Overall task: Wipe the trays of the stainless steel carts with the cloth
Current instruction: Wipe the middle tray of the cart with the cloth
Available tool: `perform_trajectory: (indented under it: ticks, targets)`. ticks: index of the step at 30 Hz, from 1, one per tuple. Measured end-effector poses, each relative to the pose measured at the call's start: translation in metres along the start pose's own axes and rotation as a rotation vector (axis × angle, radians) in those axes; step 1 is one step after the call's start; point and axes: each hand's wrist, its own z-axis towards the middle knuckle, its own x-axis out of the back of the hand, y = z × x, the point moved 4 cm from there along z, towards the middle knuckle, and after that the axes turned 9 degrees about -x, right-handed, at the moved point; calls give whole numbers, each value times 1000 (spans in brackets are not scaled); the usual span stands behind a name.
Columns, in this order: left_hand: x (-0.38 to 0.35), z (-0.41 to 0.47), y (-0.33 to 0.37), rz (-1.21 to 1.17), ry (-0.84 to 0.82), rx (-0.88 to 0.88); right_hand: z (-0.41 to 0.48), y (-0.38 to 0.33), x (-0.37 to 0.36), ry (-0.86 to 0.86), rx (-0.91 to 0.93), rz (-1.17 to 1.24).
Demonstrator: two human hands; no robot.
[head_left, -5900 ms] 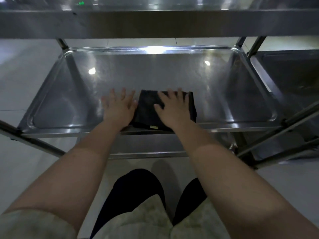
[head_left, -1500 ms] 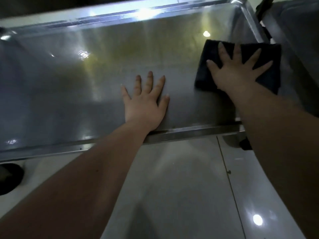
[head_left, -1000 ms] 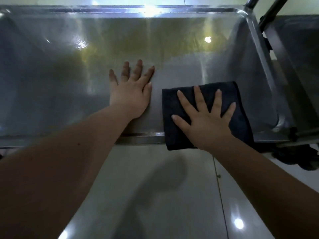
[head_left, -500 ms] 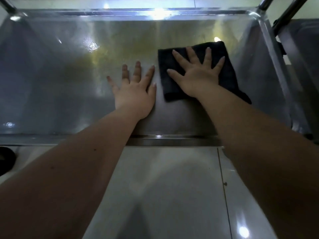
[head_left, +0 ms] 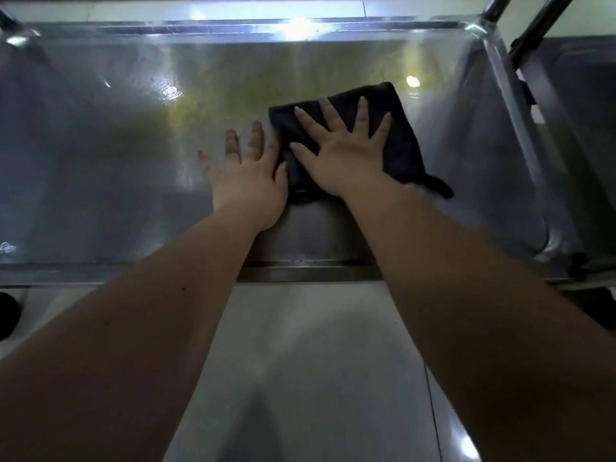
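View from above of a shiny stainless steel tray (head_left: 100, 168) on a cart, with two bare forearms reaching onto it. A dark folded cloth (head_left: 400, 135) lies flat on the tray's floor, right of the tray's centre and clear of its right wall. The right hand (head_left: 346, 158) presses down on the cloth with palm flat and fingers spread wide; its grip is not closed around anything. The left hand (head_left: 248, 185) rests flat on bare metal, fingers extended, its thumb edge touching the cloth's left border. Half a second earlier the cloth sat slightly nearer the tray's far rim with a visible gap between it and the left hand; that gap has now closed. A loose corner of the cloth trails toward the tray's near-right corner. A pale tiled floor (head_left: 316, 378) shows below the tray's near rim.
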Motion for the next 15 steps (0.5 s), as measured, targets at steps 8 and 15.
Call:
perform_trajectory:
  ticks: [8,15]
  targets:
    - [-2,1,3,-72,19,2,21,162,21,2,-398,45]
    - [-2,1,5,-63,7,7,-65,128,5,-85,-303,-10]
